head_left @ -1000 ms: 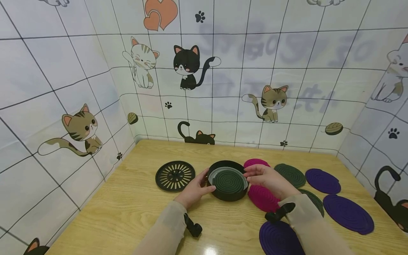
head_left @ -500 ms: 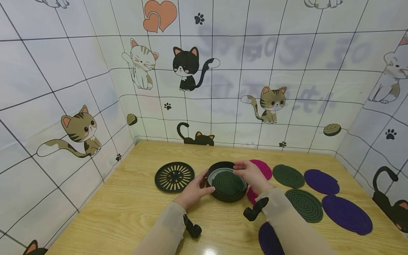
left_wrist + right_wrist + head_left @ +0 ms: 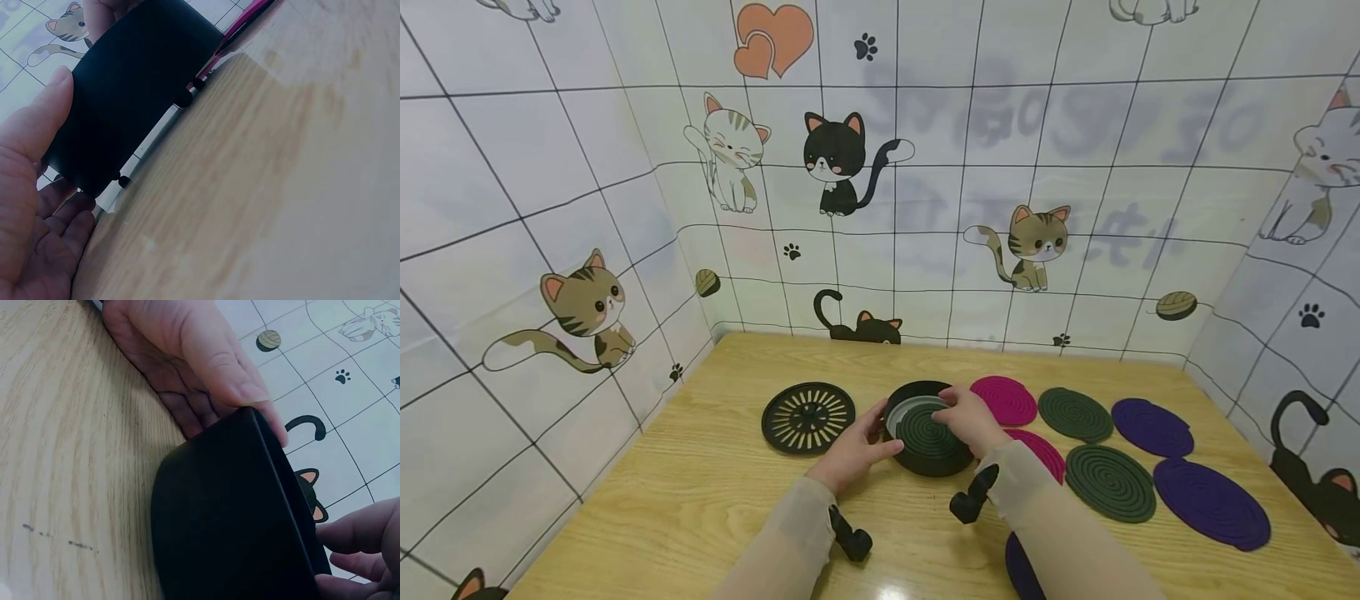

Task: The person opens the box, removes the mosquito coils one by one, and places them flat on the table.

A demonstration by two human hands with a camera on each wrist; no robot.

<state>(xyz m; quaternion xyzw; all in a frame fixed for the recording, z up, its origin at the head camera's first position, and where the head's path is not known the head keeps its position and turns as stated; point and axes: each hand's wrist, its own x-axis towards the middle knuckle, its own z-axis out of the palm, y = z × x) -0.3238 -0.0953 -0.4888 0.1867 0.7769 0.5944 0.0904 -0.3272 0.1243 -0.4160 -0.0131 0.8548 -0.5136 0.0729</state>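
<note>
A black round mosquito coil holder stands mid-table, with a grey lining inside. A dark green mosquito coil lies within it. My left hand grips the holder's left side, thumb on the near wall and fingers behind. From the right, my right hand reaches over the rim, its fingertips at the green coil's upper right edge. In the right wrist view, the right thumb and fingers are spread apart at the holder's rim. The holder's wall hides the coil in both wrist views.
A slotted black lid lies left of the holder. To the right lie pink coils, green coils and purple coils. Another purple coil is partly under the right sleeve. Cat-patterned sheeting surrounds the table.
My right hand has moved left from the holder's right rim, over the opening to the green coil. My left hand has kept its grip on the holder.
</note>
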